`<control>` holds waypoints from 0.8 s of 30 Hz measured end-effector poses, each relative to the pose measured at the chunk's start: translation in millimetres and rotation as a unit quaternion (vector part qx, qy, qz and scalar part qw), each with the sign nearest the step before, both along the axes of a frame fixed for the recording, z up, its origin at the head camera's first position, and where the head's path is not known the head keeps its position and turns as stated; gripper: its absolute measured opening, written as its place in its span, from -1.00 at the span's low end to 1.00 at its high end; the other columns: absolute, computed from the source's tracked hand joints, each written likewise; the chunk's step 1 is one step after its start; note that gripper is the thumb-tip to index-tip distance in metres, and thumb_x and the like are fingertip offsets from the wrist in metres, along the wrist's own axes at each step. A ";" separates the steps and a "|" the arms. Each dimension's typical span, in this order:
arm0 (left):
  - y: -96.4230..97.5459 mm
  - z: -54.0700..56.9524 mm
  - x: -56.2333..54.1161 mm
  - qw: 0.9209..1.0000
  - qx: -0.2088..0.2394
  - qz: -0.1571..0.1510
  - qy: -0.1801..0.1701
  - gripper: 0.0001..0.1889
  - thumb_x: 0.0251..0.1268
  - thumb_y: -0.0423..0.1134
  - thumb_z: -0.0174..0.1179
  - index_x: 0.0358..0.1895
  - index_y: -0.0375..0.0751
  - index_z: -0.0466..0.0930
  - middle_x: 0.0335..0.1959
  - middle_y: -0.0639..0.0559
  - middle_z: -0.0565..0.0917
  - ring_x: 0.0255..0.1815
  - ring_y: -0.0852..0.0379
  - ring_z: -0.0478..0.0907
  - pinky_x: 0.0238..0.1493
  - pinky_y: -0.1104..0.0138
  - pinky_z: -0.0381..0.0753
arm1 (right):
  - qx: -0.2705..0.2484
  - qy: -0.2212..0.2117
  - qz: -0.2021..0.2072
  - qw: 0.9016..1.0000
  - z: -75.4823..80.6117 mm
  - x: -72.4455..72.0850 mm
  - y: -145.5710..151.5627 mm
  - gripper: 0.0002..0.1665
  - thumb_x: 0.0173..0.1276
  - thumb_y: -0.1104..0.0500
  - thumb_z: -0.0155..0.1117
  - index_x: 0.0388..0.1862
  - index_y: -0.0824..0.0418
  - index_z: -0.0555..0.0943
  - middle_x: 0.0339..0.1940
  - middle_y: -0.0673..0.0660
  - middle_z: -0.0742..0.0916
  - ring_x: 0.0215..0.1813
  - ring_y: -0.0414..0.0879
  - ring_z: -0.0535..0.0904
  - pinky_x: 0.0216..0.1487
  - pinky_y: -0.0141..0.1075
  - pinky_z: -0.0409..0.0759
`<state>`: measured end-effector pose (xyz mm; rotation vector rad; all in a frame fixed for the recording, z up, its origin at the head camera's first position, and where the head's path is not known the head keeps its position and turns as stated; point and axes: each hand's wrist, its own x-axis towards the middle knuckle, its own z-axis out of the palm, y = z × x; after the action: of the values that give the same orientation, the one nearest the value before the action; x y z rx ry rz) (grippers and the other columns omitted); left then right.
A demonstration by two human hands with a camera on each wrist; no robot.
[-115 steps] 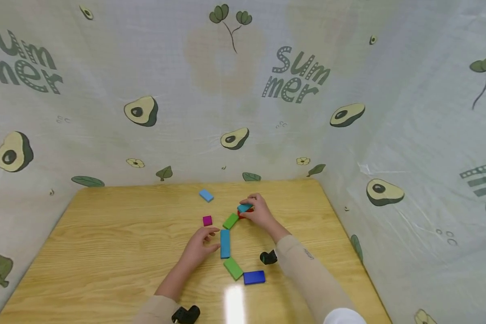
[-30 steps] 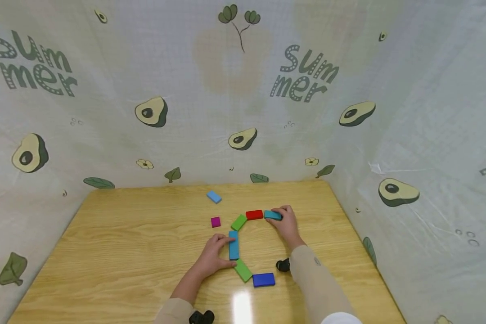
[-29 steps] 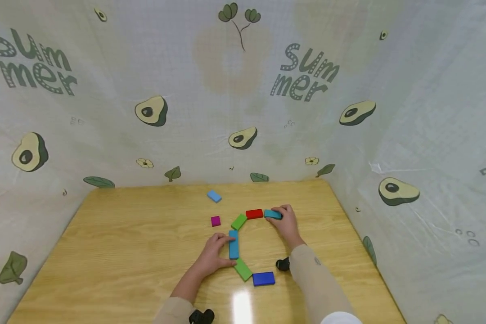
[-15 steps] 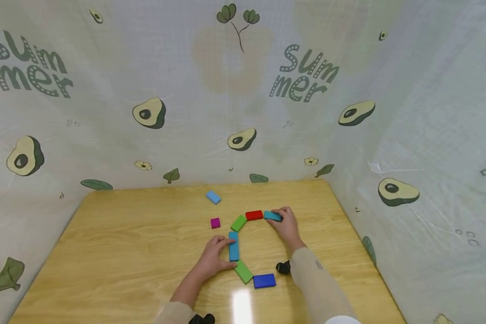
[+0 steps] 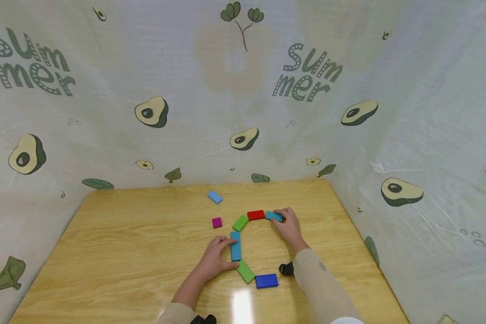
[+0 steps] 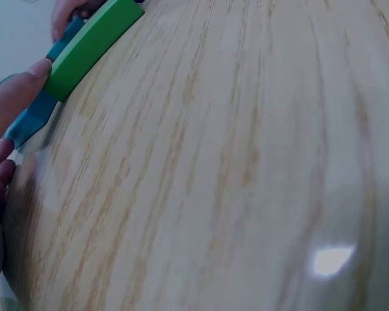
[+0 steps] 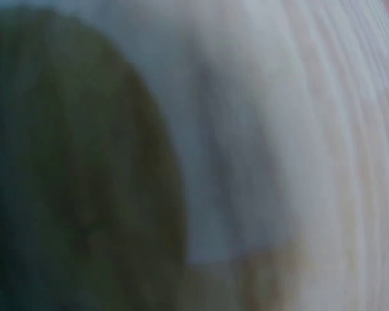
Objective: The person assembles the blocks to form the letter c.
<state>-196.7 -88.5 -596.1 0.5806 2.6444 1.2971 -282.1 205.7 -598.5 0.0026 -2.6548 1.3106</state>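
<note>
Several toy blocks form an open curve on the wooden table. My right hand [image 5: 290,228] pinches a blue block [image 5: 272,215] at the curve's far right end, beside a red block [image 5: 256,215]. My left hand [image 5: 214,260] has its index fingertip on a longer blue block [image 5: 236,253] and its thumb at the corner of a green block [image 5: 246,272]. In the left wrist view the thumb touches that green block [image 6: 91,52]. Another green block [image 5: 240,223] lies between the longer blue block and the red one. A dark blue block [image 5: 266,281] ends the curve in front.
A magenta cube [image 5: 217,222] and a light blue block [image 5: 215,197] lie apart, left of and behind the curve. A printed cloth [image 5: 202,148] borders the wooden table [image 5: 117,243] at the back and sides. The right wrist view is blurred and shows no block.
Since the oldest frame, my right hand has carried the blue block right, from over the red block to beside it. My left hand has come onto the longer blue block. Lately both hands stay put.
</note>
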 end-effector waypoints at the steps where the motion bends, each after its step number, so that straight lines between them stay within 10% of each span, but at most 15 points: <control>1: 0.6 -0.1 0.6 1.000 0.000 0.000 0.000 -0.26 -0.01 0.10 0.49 0.29 -0.03 0.49 0.14 -0.06 0.38 0.22 -0.14 0.29 0.23 -0.09 0.31 | -0.005 -0.002 -0.001 1.000 1.1 1.4 0.2 -0.64 0.26 0.21 0.41 0.04 0.25 0.67 -0.08 0.16 0.54 -0.11 0.04 0.46 -0.04 -0.10 0.48; 24: 1.1 0.8 -1.3 1.000 -0.011 -0.008 0.018 -0.28 -0.03 0.04 0.51 0.27 -0.02 0.50 0.10 -0.06 0.40 0.17 -0.12 0.33 0.20 -0.06 0.35 | -0.004 0.008 -0.001 1.000 3.6 2.4 2.1 -0.67 0.23 0.23 0.39 -0.01 0.26 0.69 -0.16 0.15 0.57 -0.18 0.01 0.44 -0.10 -0.16 0.46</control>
<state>-198.0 -87.4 -595.4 0.6255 2.6744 1.2637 -279.7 207.8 -594.9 0.0109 -2.6351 1.3151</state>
